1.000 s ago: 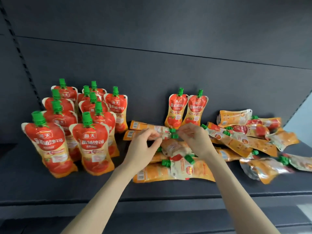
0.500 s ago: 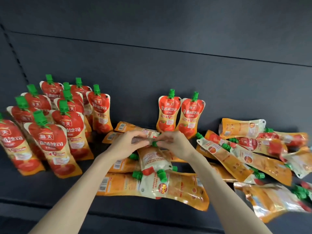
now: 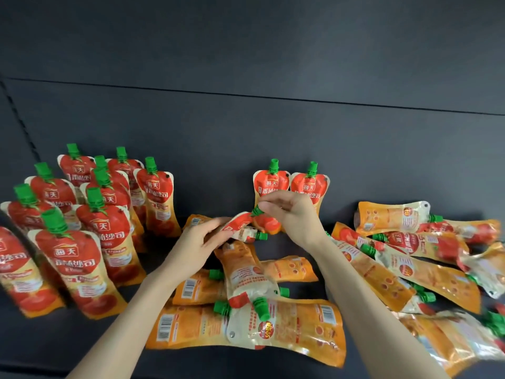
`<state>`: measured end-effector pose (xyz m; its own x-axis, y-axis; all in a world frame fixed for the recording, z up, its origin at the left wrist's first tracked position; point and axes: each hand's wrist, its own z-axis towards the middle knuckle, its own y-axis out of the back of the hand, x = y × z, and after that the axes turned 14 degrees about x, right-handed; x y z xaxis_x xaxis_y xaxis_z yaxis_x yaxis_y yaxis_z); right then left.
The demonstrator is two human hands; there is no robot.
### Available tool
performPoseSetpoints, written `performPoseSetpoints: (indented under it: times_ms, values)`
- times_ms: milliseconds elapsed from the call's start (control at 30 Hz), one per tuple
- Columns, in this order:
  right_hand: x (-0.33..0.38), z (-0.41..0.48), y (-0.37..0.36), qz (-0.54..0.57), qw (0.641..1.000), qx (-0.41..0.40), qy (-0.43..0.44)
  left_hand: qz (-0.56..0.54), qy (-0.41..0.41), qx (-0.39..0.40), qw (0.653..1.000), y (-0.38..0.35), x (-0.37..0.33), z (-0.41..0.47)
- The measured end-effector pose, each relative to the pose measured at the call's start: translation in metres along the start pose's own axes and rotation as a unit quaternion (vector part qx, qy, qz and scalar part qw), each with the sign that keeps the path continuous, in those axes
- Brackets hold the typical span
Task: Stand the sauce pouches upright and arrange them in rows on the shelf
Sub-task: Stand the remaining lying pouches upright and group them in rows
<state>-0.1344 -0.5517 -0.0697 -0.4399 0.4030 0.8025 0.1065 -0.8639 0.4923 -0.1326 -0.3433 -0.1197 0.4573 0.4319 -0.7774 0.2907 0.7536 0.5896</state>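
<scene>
Between the two hands, just above the middle of the shelf [image 3: 82, 348], one pouch [image 3: 240, 223] hangs at a slant, red front showing and spout end higher. The right hand [image 3: 293, 214] pinches its green cap [image 3: 257, 210] between thumb and forefinger. The left hand [image 3: 196, 246] has its fingers curled round the lower body. That two-ended hold looks meant to swing the base down so the pouch can be set on its foot. A second pouch [image 3: 250, 234] with a green spout lies just under the left fingers. Blur hides whether they grasp it too.

Below and in front, flat pouches [image 3: 246, 326] lie crossed over one another, mostly back side up with barcodes showing. A longer heap [image 3: 410, 269] sprawls to the right, overlapping and partly smeared by motion. All of these are yet to be stood up.

To the left, standing pouches [image 3: 103, 228] are packed in close rows, caps up and fronts forward. This seems the pattern to follow. A pair [image 3: 289, 184] stands side by side against the back, behind the right hand, likely the start of the next row, so the held one probably goes beside or before them.

The shelf is a dark matte board, backed by a dark wall [image 3: 273, 132] with a seam across it. A slotted strip [image 3: 16, 119] runs up at the far left.
</scene>
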Motion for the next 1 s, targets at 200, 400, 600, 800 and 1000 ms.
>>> performPoseSetpoints:
  times_ms: [200,400,600,800,1000]
  values:
    - [0.008,0.002,0.002,0.129,0.991,-0.035,-0.004,-0.023,-0.049,-0.072,0.996,0.010,-0.013,0.024]
    - [-0.003,-0.005,-0.005,0.232,0.971,0.032,-0.038,-0.164,-0.075,-0.035,0.983,0.004,-0.040,0.048]
    - [-0.023,-0.016,0.012,0.198,0.977,-0.064,-0.033,-0.036,0.038,-0.021,0.998,0.003,0.012,0.057]
    - [-0.044,-0.017,0.018,0.154,0.985,-0.050,-0.061,0.158,0.178,0.103,0.966,-0.003,0.048,0.072]
    - [-0.057,-0.016,0.015,0.131,0.988,-0.026,-0.078,0.330,0.210,0.177,0.903,0.001,0.049,0.080]
